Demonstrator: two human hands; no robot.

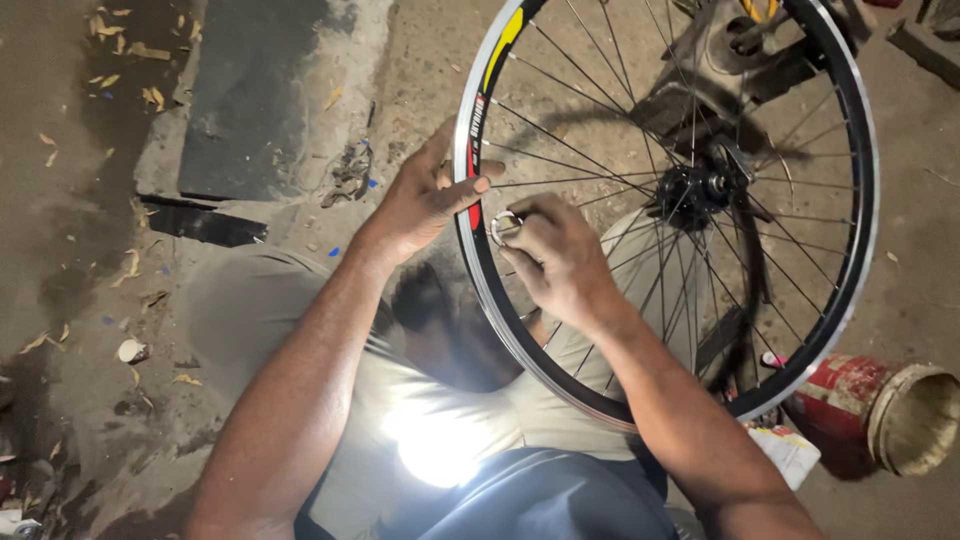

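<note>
1. Metal and thin rubber made up the thing in your hands: a bicycle wheel [668, 200] with a black and silver rim, thin spokes and a dark hub [697, 187]. It stood upright across your lap, over your grey trousers [400, 400], and filled the picture from 12 o'clock to 4 o'clock.
2. Your left hand [425, 195] was closed on the rim at the wheel's 9 o'clock side, with the thumb laid over the rim edge.
3. Your right hand [555, 258] was inside the wheel, just beside the left one, and its fingers pinched a small silver tool [503, 228], maybe a spoke key; I could not tell its kind surely.
4. By my judgement the wheel was light and the rim stiff, but the spokes were thin and could bend, so the rim was the good place to hold, not the spokes.
5. I think the smooth rim could slip when it turned, so a firm grip was wise.
6. A red can [880, 408] lay on the concrete floor [80, 250] at 4 o'clock, near the wheel's lower edge.
</note>
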